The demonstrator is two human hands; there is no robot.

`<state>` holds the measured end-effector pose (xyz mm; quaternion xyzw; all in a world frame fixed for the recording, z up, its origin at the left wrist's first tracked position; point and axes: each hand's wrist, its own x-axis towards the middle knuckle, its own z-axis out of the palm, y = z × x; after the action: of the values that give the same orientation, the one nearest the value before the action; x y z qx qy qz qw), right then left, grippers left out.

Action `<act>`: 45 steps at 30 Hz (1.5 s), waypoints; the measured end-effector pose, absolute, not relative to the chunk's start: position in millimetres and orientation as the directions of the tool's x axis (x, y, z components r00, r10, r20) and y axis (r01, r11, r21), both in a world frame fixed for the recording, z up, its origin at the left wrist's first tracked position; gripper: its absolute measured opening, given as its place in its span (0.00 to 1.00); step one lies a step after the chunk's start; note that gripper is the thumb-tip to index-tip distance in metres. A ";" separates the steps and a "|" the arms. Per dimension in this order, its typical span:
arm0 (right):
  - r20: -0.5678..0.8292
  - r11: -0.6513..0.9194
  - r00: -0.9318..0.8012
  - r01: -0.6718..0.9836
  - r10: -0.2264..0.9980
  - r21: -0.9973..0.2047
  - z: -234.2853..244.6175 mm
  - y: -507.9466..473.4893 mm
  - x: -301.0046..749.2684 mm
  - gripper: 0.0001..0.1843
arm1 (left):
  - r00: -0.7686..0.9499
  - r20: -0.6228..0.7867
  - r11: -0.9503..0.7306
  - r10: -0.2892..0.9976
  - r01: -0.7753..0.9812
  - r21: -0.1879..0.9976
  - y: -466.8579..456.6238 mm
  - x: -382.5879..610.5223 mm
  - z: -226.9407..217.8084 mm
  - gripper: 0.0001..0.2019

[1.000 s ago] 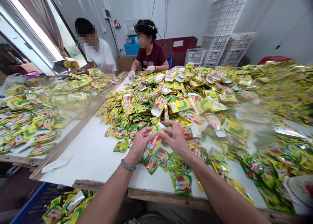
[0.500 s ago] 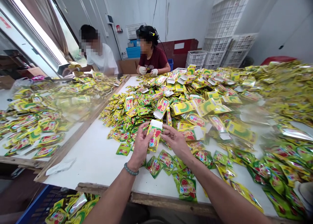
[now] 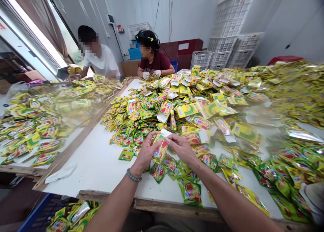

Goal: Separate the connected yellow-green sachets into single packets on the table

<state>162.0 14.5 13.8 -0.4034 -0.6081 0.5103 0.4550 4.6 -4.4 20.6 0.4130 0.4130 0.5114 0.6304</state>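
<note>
A small yellow and green carton (image 3: 160, 150) with a red fruit print is held in front of me over the table. My left hand (image 3: 146, 151) is closed around its left side, thumb across the printed face. My right hand (image 3: 180, 146) pinches at the carton's upper right, by its raised white flap (image 3: 165, 132). Just below the carton lie green sachets (image 3: 158, 172) with red fruit prints. Behind my hands a heap of sachets and cartons (image 3: 164, 111) spreads over the white table (image 3: 101, 171).
A wooden strip (image 3: 86, 132) divides the table; more cartons (image 3: 48, 132) lie left of it. A blue crate (image 3: 32, 213) with packets stands below the front edge. Two co-workers, one in a white shirt (image 3: 105, 61), one in maroon (image 3: 159, 61), sit across. White crates (image 3: 222, 39) are stacked behind.
My right hand has moved in to the carton's top edge, and its fingers have closed there. The carton has tilted slightly. The view has shifted a little.
</note>
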 end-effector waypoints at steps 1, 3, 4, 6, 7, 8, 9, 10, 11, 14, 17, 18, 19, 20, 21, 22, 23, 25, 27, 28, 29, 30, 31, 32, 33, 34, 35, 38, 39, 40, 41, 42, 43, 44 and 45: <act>0.123 0.127 -0.253 0.002 0.960 -0.992 15.2 14.9 163.5 0.14 | 0.159 -0.107 0.151 0.981 -0.297 0.943 -4.2 5.1 20.6 0.21; 0.124 0.127 -0.230 -0.001 0.965 -0.992 18.8 15.4 165.9 0.17 | 0.158 -0.110 0.152 0.981 -0.285 0.946 -3.5 5.9 19.8 0.22; 0.144 0.155 -0.227 0.030 0.963 -0.988 20.7 15.4 166.7 0.18 | 0.135 -0.110 0.145 0.985 -0.286 0.947 -3.0 6.0 19.0 0.22; 0.175 0.209 -0.247 0.120 0.953 -0.970 24.3 15.1 167.3 0.14 | 0.062 -0.107 0.121 0.992 -0.304 0.945 -2.2 5.2 17.3 0.24; 0.175 0.218 -0.259 0.146 0.950 -0.965 25.6 14.9 167.2 0.15 | 0.027 -0.105 0.108 0.994 -0.313 0.944 -1.9 4.5 16.4 0.25; 0.163 0.208 -0.268 0.149 0.950 -0.967 26.4 14.8 166.8 0.16 | 0.004 -0.100 0.096 0.995 -0.317 0.944 -1.8 3.7 15.7 0.25; 0.142 0.183 -0.271 0.133 0.952 -0.974 26.6 14.9 166.3 0.18 | -0.007 -0.094 0.086 0.996 -0.315 0.945 -1.7 3.1 15.2 0.25; 0.117 0.150 -0.269 0.107 0.956 -0.983 26.2 15.3 165.6 0.18 | -0.011 -0.089 0.081 0.996 -0.308 0.948 -1.8 2.7 15.0 0.25; 0.093 0.117 -0.261 0.077 0.961 -0.990 25.4 15.8 164.8 0.17 | -0.010 -0.087 0.080 0.996 -0.299 0.951 -1.9 2.7 14.9 0.24; -0.006 -0.016 -0.204 -0.048 0.979 -0.999 21.8 17.8 163.3 0.19 | -0.019 -0.091 0.082 0.996 -0.284 0.955 -2.1 4.0 15.6 0.24; -0.134 -0.167 -0.181 -0.184 0.974 -0.969 20.4 19.1 165.0 0.21 | -0.023 -0.086 0.076 0.996 -0.270 0.960 -1.8 4.6 16.3 0.24; -0.152 -0.192 -0.193 -0.210 0.969 -0.959 20.7 19.2 166.1 0.21 | -0.018 -0.081 0.073 0.997 -0.264 0.962 -1.8 4.2 16.3 0.24; -0.153 -0.199 -0.209 -0.222 0.966 -0.955 21.3 19.2 167.4 0.20 | -0.013 -0.075 0.069 0.997 -0.257 0.964 -1.8 3.6 16.2 0.24; -0.143 -0.193 -0.223 -0.220 0.964 -0.956 22.0 19.0 168.7 0.19 | -0.008 -0.069 0.065 0.998 -0.251 0.966 -2.0 2.8 16.1 0.23; -0.133 -0.182 -0.232 -0.205 0.964 -0.962 22.6 18.8 169.9 0.18 | -0.006 -0.063 0.059 0.998 -0.247 0.967 -2.2 1.9 16.1 0.23; -0.126 -0.171 -0.238 -0.181 0.963 -0.968 22.9 18.7 170.9 0.17 | -0.007 -0.058 0.055 0.998 -0.247 0.968 -2.5 1.3 16.2 0.23; -0.124 -0.164 -0.242 -0.157 0.962 -0.974 22.9 18.6 171.7 0.16 | -0.009 -0.057 0.053 0.998 -0.248 0.967 -2.6 0.8 16.5 0.22; -0.128 -0.168 -0.258 -0.138 0.958 -0.976 22.1 18.4 172.2 0.17 | -0.018 -0.065 0.058 0.998 -0.260 0.964 -2.5 0.8 17.6 0.21; -0.123 -0.177 -0.288 -0.169 0.950 -0.969 21.9 17.1 170.5 0.18 | -0.037 -0.068 0.055 0.997 -0.285 0.957 -1.9 1.7 19.1 0.20; -0.111 -0.173 -0.298 -0.189 0.948 -0.967 22.6 15.6 168.7 0.19 | -0.049 -0.068 0.050 0.996 -0.299 0.953 -1.7 2.2 19.9 0.20; -0.091 -0.153 -0.300 -0.193 0.950 -0.969 23.9 13.4 166.4 0.20 | -0.066 -0.066 0.042 0.996 -0.314 0.949 -1.6 2.7 20.7 0.20; -0.060 -0.114 -0.289 -0.176 0.956 -0.978 25.7 10.6 163.7 0.20 | -0.081 -0.063 0.034 0.995 -0.326 0.945 -1.9 3.1 21.4 0.20; -0.024 -0.064 -0.265 -0.143 0.964 -0.988 27.4 7.4 160.9 0.20 | -0.093 -0.062 0.027 0.994 -0.333 0.943 -2.5 3.5 22.0 0.20; 0.019 -0.003 -0.236 -0.092 0.972 -0.996 28.7 4.2 158.3 0.20 | -0.102 -0.060 0.022 0.993 -0.337 0.941 -3.1 3.9 22.4 0.20; 0.061 0.053 -0.193 -0.048 0.979 -0.997 28.9 1.6 156.1 0.20 | -0.110 -0.057 0.017 0.992 -0.336 0.942 -3.7 4.4 22.6 0.19; 0.087 0.084 -0.163 -0.024 0.983 -0.996 27.9 0.0 154.5 0.22 | -0.115 -0.051 0.009 0.992 -0.334 0.943 -3.9 5.2 22.4 0.18; 0.089 0.088 -0.156 -0.016 0.984 -0.996 25.5 -0.3 153.5 0.24 | -0.115 -0.046 0.005 0.992 -0.337 0.942 -3.6 6.3 21.9 0.18; 0.102 0.107 -0.183 0.021 0.978 -0.994 13.7 5.7 152.6 0.29 | -0.063 -0.029 0.004 0.998 -0.373 0.928 -0.6 11.4 19.0 0.18; 0.129 0.141 -0.178 0.060 0.976 -0.988 9.5 8.4 152.7 0.30 | -0.038 -0.023 0.006 0.999 -0.391 0.920 0.4 13.2 17.8 0.19; 0.166 0.186 -0.173 0.105 0.971 -0.977 5.9 10.5 152.7 0.31 | -0.019 -0.018 0.009 1.000 -0.410 0.912 1.0 14.6 16.5 0.20; 0.207 0.234 -0.173 0.153 0.963 -0.960 2.7 11.8 152.7 0.30 | -0.009 -0.016 0.010 1.000 -0.425 0.905 1.3 15.4 15.1 0.20; 0.243 0.277 -0.183 0.196 0.953 -0.940 0.0 12.3 152.4 0.30 | -0.007 -0.014 0.010 1.000 -0.436 0.900 1.3 15.3 13.6 0.21; 0.274 0.316 -0.198 0.231 0.941 -0.920 -2.2 12.0 151.9 0.29 | -0.008 -0.015 0.010 1.000 -0.440 0.898 1.0 14.4 12.0 0.21; 0.297 0.348 -0.216 0.258 0.930 -0.901 -4.1 11.2 151.2 0.28 | -0.007 -0.014 0.010 1.000 -0.431 0.902 0.5 12.8 10.5 0.21; 0.312 0.372 -0.234 0.282 0.921 -0.885 -5.7 10.1 150.4 0.28 | -0.003 -0.010 0.008 1.000 -0.410 0.912 -0.2 10.7 9.2 0.21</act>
<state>150.4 10.1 -5.7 -0.4303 -0.6986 0.3591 0.4448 10.7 -0.2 9.2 0.3805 0.3875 0.5928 0.5948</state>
